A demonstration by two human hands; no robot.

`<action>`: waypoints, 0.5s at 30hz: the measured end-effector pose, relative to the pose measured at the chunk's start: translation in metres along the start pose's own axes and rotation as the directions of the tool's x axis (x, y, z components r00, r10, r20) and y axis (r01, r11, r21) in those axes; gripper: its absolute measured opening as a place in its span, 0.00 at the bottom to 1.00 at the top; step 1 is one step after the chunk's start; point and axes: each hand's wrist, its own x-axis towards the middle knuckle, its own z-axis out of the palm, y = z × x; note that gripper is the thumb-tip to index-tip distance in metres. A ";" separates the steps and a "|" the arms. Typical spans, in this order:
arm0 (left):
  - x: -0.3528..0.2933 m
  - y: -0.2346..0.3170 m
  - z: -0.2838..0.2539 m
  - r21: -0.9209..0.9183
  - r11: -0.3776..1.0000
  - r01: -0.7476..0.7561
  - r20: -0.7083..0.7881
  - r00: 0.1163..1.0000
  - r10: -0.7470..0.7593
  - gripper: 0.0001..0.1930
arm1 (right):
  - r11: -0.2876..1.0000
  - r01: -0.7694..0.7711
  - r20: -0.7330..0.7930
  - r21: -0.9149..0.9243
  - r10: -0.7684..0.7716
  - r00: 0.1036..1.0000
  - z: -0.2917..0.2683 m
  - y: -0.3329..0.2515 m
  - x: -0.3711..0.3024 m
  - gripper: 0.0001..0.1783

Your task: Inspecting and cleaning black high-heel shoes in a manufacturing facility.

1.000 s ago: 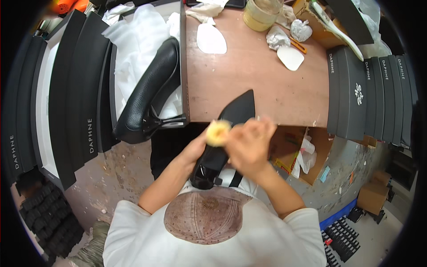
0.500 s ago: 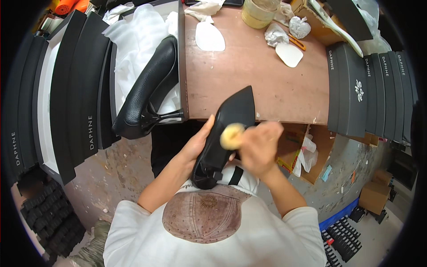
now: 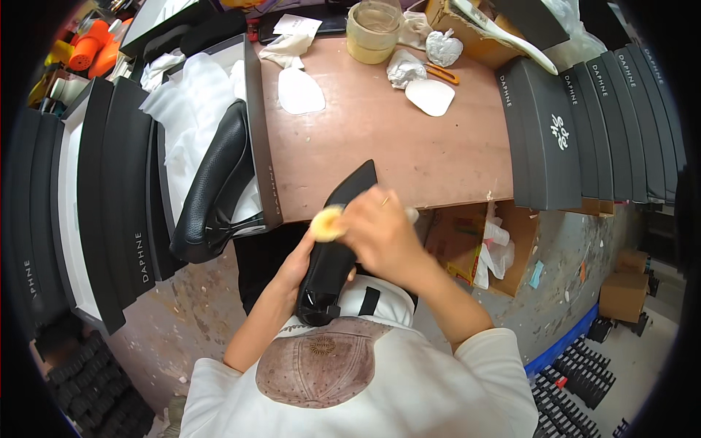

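— Shifted since half a second ago: your whole view, largest entry first. Brown table (image 3: 380,146), one: now lower and further left. Open box (image 3: 261,146) at your left, one: likewise, with a spare shoe (image 3: 210,175), black, lying on white tissue (image 3: 182,109).

— And the piece in your hands?

— Held shoe (image 3: 326,271), black, one: in front of you, toe pointing away at the table's near edge, heel end near your waist. It has slid along with the view, its pose much the same.

— Your grip?

— Left hand (image 3: 293,264): wrapped around the held shoe from the left. Right hand (image 3: 380,230): fingers closed on a yellow pad; blurred, so pressure cannot be told.

— Smallest item?

— Yellow pad (image 3: 323,224), one: moved from mid-shoe to the left edge, beside your left hand. That suggests your work is now on that edge; whether the pad touches, blur hides.
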 end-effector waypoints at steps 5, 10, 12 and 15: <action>0.013 0.001 -0.005 0.028 0.998 0.057 0.217 0.974 -0.062 0.36 | 0.947 -0.319 -0.204 -0.019 0.309 0.929 0.003 0.074 0.018 0.07; 0.009 -0.003 -0.011 -0.013 0.998 0.058 0.188 0.981 -0.055 0.37 | 0.974 -0.142 -0.044 0.174 0.152 0.987 0.008 0.028 0.010 0.07; 0.014 0.001 -0.013 0.025 0.999 0.032 0.256 0.966 -0.037 0.38 | 0.946 -0.296 -0.180 -0.130 0.271 0.946 0.004 0.064 0.019 0.08; 0.012 0.001 -0.012 0.029 0.998 0.050 0.235 0.970 -0.055 0.39 | 0.980 -0.195 -0.151 0.023 0.196 0.969 0.007 0.062 0.014 0.08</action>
